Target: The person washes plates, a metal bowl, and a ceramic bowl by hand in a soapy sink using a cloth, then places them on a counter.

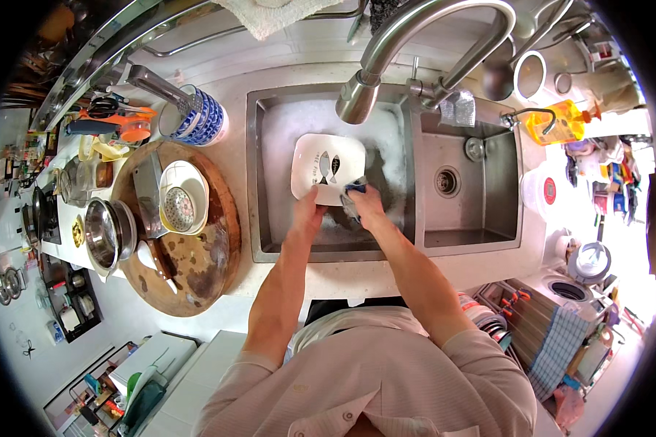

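Note:
Over the suds of the larger sink basin (256, 218), my left hand (309, 210) grips the near left edge of a white square dish (306, 164). Two fish and some lettering decorate the inside of the dish. My right hand (367, 203) holds a dark blue and grey scrubbing cloth (352, 203) against its near right corner. Parts of the cloth are hidden under my fingers. White foam (279, 117) covers much of the water, with a darker patch right of the dish.
A gooseneck faucet (355, 98) overhangs the basin. To the right is a smaller sink basin (473, 213), beside an orange soap bottle (552, 124). At left, a round wooden chopping board (197, 273) carries a cleaver (148, 191), a paring knife (161, 259) and stacked bowls (199, 188). Blue-patterned bowls (210, 120) stand behind.

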A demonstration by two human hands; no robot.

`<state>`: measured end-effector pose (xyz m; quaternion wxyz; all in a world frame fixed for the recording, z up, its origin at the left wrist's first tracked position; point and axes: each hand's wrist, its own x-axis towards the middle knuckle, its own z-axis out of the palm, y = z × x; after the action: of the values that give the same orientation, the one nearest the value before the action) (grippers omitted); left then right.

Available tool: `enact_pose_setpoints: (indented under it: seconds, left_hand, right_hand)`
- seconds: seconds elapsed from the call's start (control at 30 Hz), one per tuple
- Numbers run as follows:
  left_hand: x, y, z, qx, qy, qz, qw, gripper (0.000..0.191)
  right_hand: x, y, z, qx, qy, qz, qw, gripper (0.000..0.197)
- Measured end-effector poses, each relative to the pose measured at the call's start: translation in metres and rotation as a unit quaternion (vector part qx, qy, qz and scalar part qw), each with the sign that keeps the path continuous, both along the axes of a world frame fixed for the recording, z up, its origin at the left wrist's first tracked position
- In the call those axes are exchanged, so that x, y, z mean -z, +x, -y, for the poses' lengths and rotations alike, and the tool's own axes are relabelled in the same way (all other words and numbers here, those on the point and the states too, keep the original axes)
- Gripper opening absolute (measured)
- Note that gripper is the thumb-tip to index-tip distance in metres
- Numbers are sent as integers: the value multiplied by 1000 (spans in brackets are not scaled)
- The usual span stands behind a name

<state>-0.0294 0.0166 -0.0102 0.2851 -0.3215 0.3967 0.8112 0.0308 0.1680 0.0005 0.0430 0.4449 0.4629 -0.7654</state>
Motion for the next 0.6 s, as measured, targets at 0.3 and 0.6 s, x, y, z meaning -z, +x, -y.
enact_pose_setpoints:
  seconds: [0.3,0.6]
  left_hand:
    - [-30,-35,16,221,-91,82,967,80]
    - [-96,-60,37,25,57,29,998,43]
  right_hand:
    - [-64,-3,-33,-133,493,-145,848,22]
    - [-101,9,-15,-257,635,-349,639,43]
